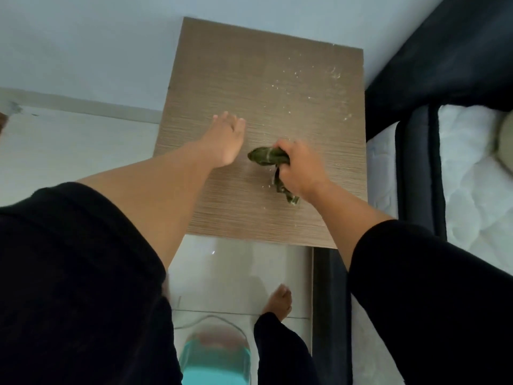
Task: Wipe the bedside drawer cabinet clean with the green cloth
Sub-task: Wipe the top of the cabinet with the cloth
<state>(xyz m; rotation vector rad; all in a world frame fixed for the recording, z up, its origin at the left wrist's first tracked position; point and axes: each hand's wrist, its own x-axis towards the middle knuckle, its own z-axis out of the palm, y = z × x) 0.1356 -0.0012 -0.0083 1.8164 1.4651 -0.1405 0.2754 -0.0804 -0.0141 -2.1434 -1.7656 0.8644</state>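
Observation:
The wood-grain top of the bedside cabinet (277, 87) fills the middle of the head view. My right hand (301, 169) is shut on the bunched green cloth (265, 157), pressing it on the top near the middle; a tail of cloth hangs out below the fist. My left hand (226, 141) lies flat and open on the top just left of the cloth, fingers pointing away. White crumbs or dust (334, 75) are scattered over the far right part of the top.
A bed with a dark frame (416, 168) and white mattress (477, 179) stands right against the cabinet. A pale wall is behind. Below lie glossy floor tiles, my bare foot (279, 301) and a teal container (216, 357).

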